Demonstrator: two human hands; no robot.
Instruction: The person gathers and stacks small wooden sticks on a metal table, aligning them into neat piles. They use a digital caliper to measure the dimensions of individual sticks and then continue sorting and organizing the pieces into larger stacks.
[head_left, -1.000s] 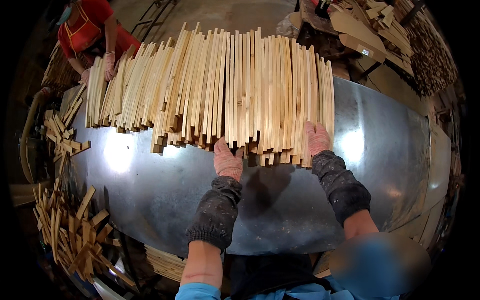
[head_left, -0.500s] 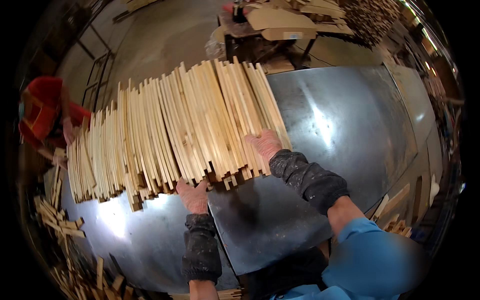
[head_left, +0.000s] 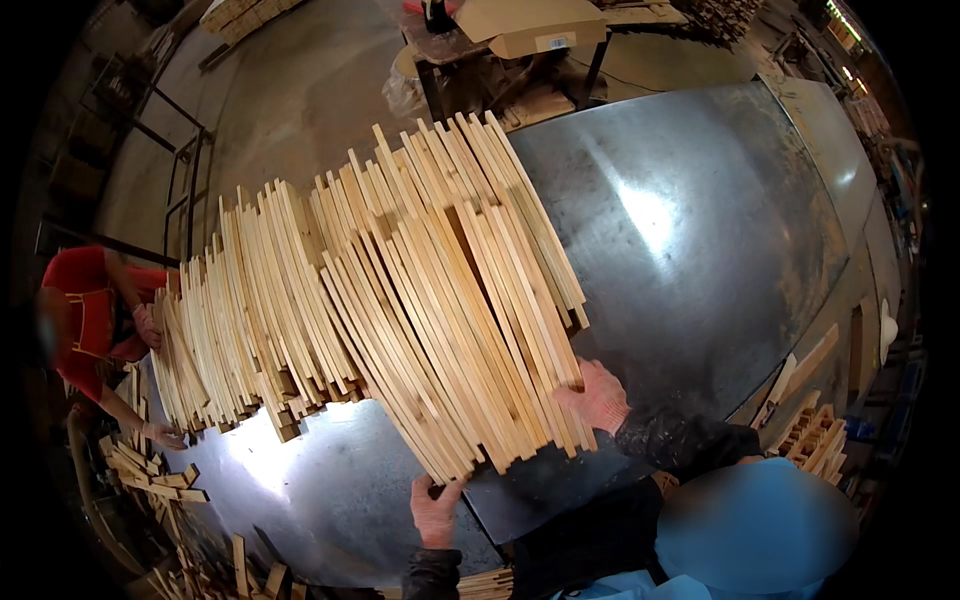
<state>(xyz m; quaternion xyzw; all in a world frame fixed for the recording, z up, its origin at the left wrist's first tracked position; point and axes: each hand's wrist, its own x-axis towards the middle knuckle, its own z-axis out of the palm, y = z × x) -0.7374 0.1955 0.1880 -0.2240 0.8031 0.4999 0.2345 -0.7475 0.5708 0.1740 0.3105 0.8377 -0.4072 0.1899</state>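
A wide layer of pale wooden strips [head_left: 440,310] lies side by side on a metal-topped table [head_left: 690,220]. My left hand [head_left: 437,512], in a pinkish work glove, is curled at the near left corner of the front batch, gripping the strip ends. On the batch's right side my right hand [head_left: 597,397], gloved the same way, presses the outer strips inward, its fingertips partly hidden by the wood. This upper batch sticks out nearer to me than the strips on the left. Dark sleeve covers run up both my forearms.
At the far left a co-worker in red [head_left: 85,310] has gloved hands by the strips' left end. Loose offcuts [head_left: 150,470] lie below them. Beyond the table stand a black metal frame [head_left: 185,190] and a bench with a cardboard box [head_left: 530,25]. More wood pieces [head_left: 815,440] sit at the right.
Both my hands have drawn a batch of strips toward me, sliding it out past the others. The co-worker's lower hand has moved down toward the offcuts. The whole view has shifted a little.
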